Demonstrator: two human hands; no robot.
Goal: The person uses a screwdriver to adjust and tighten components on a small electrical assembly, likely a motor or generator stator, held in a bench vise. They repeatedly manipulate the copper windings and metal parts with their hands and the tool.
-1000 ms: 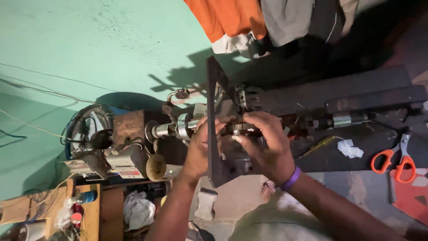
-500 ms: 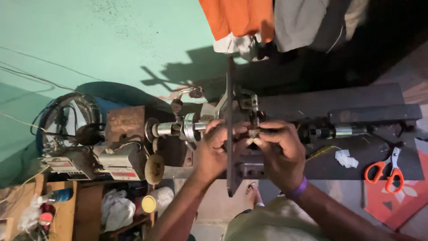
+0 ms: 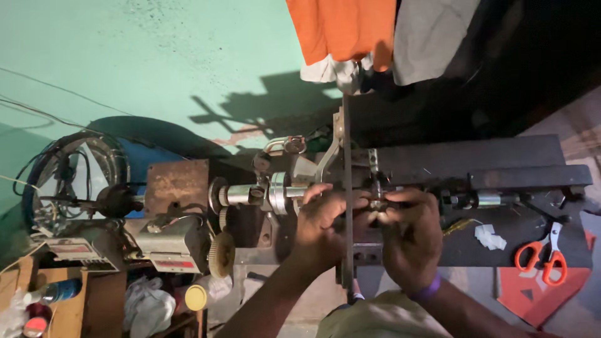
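Small metal fitting (image 3: 377,203), dark and partly hidden, sits on the far side of a thin upright dark plate (image 3: 346,188) that stands edge-on to the camera and runs from the hanging orange cloth (image 3: 343,28) down toward the person's lap. The left hand (image 3: 322,228) lies on the near-left side of that plate, its fingers (image 3: 325,194) curled and pressed against the plate's edge beside the shiny steel shaft (image 3: 260,195); whether they pinch anything there I cannot tell. The right hand (image 3: 410,241), with a purple band at the wrist, lies on the other side, thumb and forefinger brought together on the fitting, so it is the nearer hand and the fitting sits just at its fingertips, toward the wall. The shaft's long axis runs left to right, crossing the plate at a right angle and lining up with the dark flat bed (image 3: 476,166) and the small silver cylinder (image 3: 487,200) farther right. Orange-handled scissors (image 3: 541,256) and a crumpled white scrap (image 3: 488,236) lie well apart to the right, untouched
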